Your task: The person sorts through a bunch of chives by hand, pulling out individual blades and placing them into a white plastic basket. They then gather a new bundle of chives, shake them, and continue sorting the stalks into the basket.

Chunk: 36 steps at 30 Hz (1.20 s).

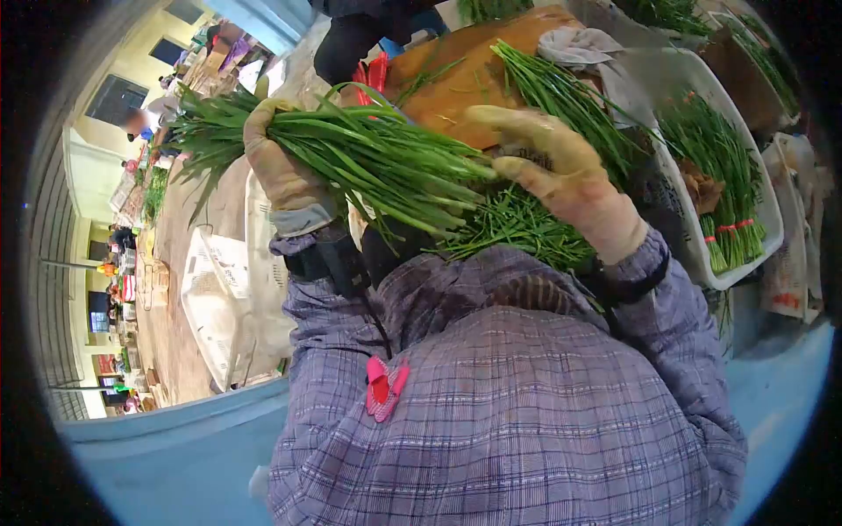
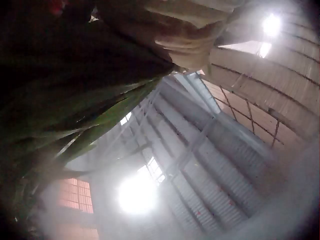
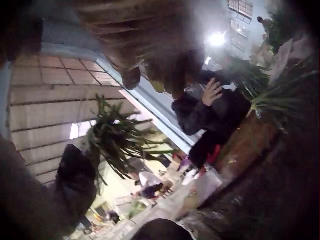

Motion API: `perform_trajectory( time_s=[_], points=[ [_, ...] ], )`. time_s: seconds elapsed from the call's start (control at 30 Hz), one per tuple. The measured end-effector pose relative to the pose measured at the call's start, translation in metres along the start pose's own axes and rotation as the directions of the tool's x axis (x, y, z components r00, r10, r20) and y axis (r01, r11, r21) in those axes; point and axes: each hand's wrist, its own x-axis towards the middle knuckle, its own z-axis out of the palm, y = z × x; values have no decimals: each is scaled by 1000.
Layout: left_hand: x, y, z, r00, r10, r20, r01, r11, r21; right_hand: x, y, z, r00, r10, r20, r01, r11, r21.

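Note:
In the head view my gloved left hand grips a thick bunch of garlic chives near its leafy end. The leaf tips fan out to the left, and the pale stem ends point right. My gloved right hand is raised beside those stem ends, its fingers extended and spread from the thumb, with nothing held. Dark leaves and part of the left hand fill the upper left wrist view. The right wrist view shows the right hand's fingers from close up, with the bunch beyond.
Cut green pieces lie heaped below the right hand. More chives lie on a brown board. At right, a white crate holds bunches with red bands. Another white crate stands left. A dark-clothed person is opposite.

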Motion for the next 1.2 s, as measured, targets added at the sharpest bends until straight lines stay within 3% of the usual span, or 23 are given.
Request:
perform_trajectory(
  time_s=[0.03,0.13,0.17,0.27,0.33,0.43,0.47,0.5,0.53,0.6,0.63,0.67,0.7,0.73,0.8,0.83,0.9,0.93,1.0,1.03,1.1,1.17,1.2],
  points=[
    [-8,0,11,1000,-2,4,2,1000,-2,10,-3,4,971,-233,48,232,972,32],
    [-18,-4,29,994,-103,49,101,994,31,20,-9,15,905,-353,236,345,935,76],
    [-17,-9,32,1000,-28,-7,28,995,98,20,-8,16,902,-360,240,351,933,82],
    [-7,-11,26,987,-118,-110,125,990,57,12,8,16,859,-466,212,446,884,138],
    [3,-14,17,965,-235,-121,246,965,92,-1,24,19,903,-416,108,391,899,197],
    [1,-16,17,954,-244,-175,254,966,40,-26,35,0,940,-333,76,321,937,138],
    [0,-14,16,954,-240,-178,250,968,36,-37,53,-8,910,-154,385,183,982,-39],
    [-1,-12,13,970,-182,-164,194,979,61,-44,61,-12,781,83,619,95,964,-250],
    [-1,-9,9,981,-127,-147,140,986,86,-54,64,-12,778,81,622,97,964,-247],
    [6,-13,4,976,-117,-183,132,989,71,-71,51,-12,901,138,412,127,823,-554],
    [9,-15,3,971,-106,-214,121,991,58,-70,47,-11,902,140,408,124,822,-555],
    [5,-17,11,971,-110,-212,126,990,62,-58,24,-8,927,232,294,-165,958,-236],
    [-4,-19,26,966,-27,-256,62,990,129,-47,7,-2,910,355,215,-390,908,150],
    [-12,-21,36,955,60,-289,-2,980,197,-37,0,3,944,288,158,-318,922,219],
    [-20,-27,45,972,53,-230,-1,975,221,-5,-17,13,991,-16,-133,0,993,-115],
    [-26,-31,49,982,41,-183,5,970,241,11,-18,22,989,-14,-146,-3,993,-120],
    [-40,-37,62,982,107,-158,-54,950,308,36,-12,34,935,-280,-219,240,952,-192],
    [-44,-39,67,982,107,-157,-50,942,330,37,1,39,936,-276,-218,235,952,-196],
    [-53,-33,73,979,123,-165,-45,911,410,37,12,50,989,62,-136,-8,931,364],
    [-48,-34,65,978,117,-174,-37,914,405,31,19,43,989,68,-128,-17,933,361],
    [-25,-30,38,986,61,-154,-22,971,240,24,-9,5,961,268,-69,-162,747,645],
    [-14,-21,27,973,110,-202,-45,953,300,11,-7,-11,939,325,-111,-175,731,659],
    [-12,-19,20,979,41,-200,0,980,200,4,-1,-18,936,306,-176,-125,752,647]
  ],
)
